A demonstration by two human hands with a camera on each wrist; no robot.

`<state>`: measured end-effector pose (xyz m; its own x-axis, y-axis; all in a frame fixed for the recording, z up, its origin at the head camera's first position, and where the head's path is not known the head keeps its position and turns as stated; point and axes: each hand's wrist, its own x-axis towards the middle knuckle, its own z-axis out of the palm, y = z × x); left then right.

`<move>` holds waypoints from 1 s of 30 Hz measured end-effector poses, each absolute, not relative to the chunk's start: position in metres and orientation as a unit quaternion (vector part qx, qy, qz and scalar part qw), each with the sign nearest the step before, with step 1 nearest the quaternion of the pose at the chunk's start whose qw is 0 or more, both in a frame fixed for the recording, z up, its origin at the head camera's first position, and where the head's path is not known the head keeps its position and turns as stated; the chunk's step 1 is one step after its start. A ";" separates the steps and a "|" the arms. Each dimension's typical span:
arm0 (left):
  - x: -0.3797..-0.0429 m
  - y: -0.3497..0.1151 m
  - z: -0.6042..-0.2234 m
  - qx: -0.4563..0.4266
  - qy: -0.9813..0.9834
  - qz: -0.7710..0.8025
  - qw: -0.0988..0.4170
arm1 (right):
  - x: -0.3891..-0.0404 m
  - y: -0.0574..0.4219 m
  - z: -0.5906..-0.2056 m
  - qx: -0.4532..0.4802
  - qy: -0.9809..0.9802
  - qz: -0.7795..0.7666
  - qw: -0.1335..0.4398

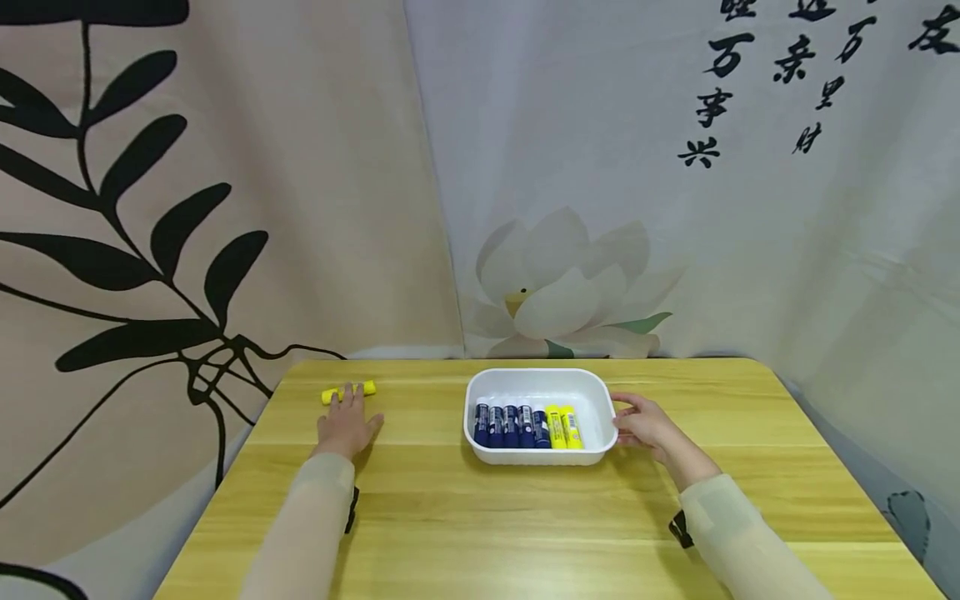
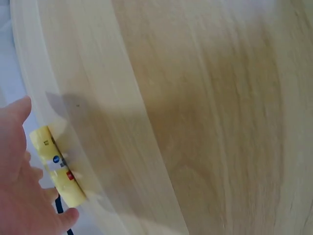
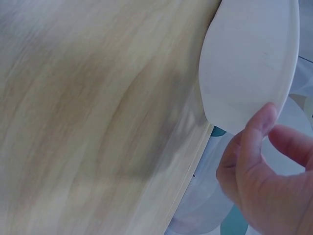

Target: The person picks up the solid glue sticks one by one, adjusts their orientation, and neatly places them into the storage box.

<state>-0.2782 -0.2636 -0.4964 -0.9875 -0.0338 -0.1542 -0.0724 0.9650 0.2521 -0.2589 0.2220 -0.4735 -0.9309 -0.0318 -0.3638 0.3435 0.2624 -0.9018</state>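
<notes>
At the table's far left lies a yellow tube shaped like a glue stick [image 1: 369, 387], with a printed label that shows in the left wrist view [image 2: 57, 166]. My left hand [image 1: 343, 429] reaches over it, fingers extended across the tube and thumb spread to the side. A white plastic tray [image 1: 536, 457] stands near the back edge, right of the left hand. Inside it, several navy tubes [image 1: 511, 427] and two yellow tubes [image 1: 562, 427] form a row. My right hand [image 1: 648, 427] pinches the tray's right rim; its thumb and a bent finger meet there in the right wrist view.
The wooden table [image 1: 480, 525] has rounded far corners. Close behind its back edge hangs a pale curtain [image 1: 337, 208] with printed leaves, a lotus and black characters. Dark bands [image 1: 681, 529] sit at both wrists.
</notes>
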 end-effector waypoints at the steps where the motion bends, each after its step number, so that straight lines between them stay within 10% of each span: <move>1: -0.278 -0.263 -0.496 -0.028 0.988 0.128 0.080 | -0.259 0.222 -0.474 0.101 0.777 -0.601 0.156; 19: -0.282 -0.266 -0.508 -0.016 0.996 0.090 -0.023 | -0.258 0.222 -0.470 0.089 0.778 -0.601 0.160; 30: -0.279 -0.265 -0.508 -0.022 0.998 0.060 0.015 | -0.256 0.221 -0.469 0.097 0.778 -0.599 0.161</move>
